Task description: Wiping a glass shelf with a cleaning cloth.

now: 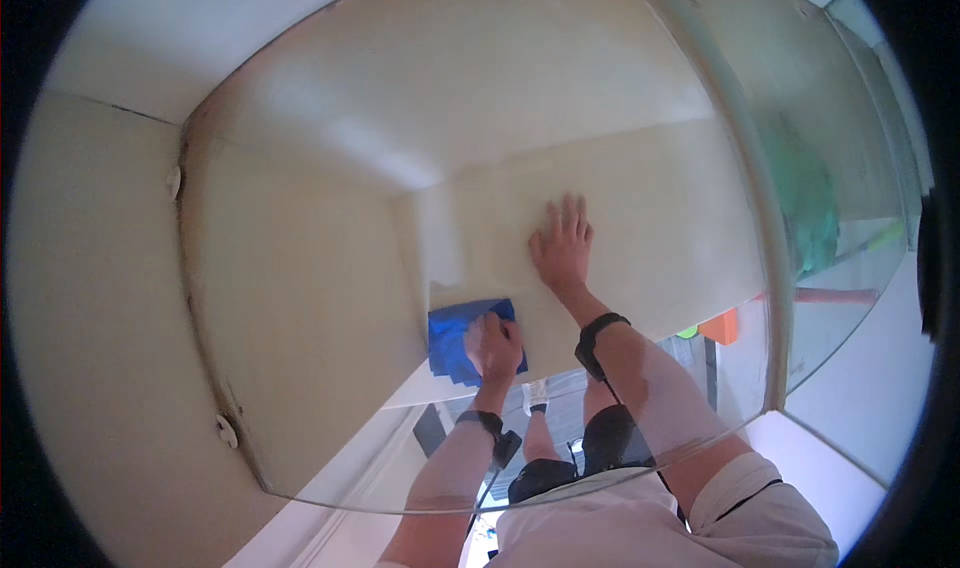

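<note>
My left hand (495, 346) is closed over a folded blue cloth (448, 335) and presses it onto a pale beige panel (637, 215). My right hand (564, 253) lies flat on the same panel, up and to the right of the cloth, fingers spread and nothing in it. Both forearms show through a clear glass pane whose edge (450, 511) crosses them. Black bands with cables sit around the left wrist (480, 419) and the right wrist (596, 343).
White supports (175, 183) hold the pane's left edge along a beige wall (97, 268). A pale bar (757, 170) runs down the right side. Beyond it are a blurred green item (810, 208) and an orange block (720, 328). Grey flooring (562, 399) shows below, with my shoe (535, 395).
</note>
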Tool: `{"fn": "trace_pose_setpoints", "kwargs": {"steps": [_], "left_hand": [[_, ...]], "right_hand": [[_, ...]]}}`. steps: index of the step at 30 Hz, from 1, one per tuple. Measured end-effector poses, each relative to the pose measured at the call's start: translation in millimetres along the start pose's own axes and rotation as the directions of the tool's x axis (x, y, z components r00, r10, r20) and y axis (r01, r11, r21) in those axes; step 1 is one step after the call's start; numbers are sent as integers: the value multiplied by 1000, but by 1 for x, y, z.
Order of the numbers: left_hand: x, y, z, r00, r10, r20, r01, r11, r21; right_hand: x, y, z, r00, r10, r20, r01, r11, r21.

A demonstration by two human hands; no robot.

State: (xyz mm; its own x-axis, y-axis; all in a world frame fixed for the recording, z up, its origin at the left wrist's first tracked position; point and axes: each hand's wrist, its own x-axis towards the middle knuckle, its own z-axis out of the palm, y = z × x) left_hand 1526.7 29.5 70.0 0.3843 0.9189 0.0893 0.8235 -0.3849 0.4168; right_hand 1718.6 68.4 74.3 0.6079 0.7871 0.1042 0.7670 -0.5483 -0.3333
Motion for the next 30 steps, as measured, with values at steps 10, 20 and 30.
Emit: {"fn": "trace_pose_setpoints", "kwargs": {"steps": [10,20,30], "left_hand": [[25,11,2,996,-50,-69,54,997,60],[34,23,-11,995,-83,-51,83,997,3],[117,22,24,966,-98,-241,109,993,34]], "right_hand": [[-34,-2,-17,999,-3,48,3,1000,6],[-57,-2,-33,1000,-27,-8,27,999,26],[-29,-4,-4,1000,-23,10,22,999,48]]}}
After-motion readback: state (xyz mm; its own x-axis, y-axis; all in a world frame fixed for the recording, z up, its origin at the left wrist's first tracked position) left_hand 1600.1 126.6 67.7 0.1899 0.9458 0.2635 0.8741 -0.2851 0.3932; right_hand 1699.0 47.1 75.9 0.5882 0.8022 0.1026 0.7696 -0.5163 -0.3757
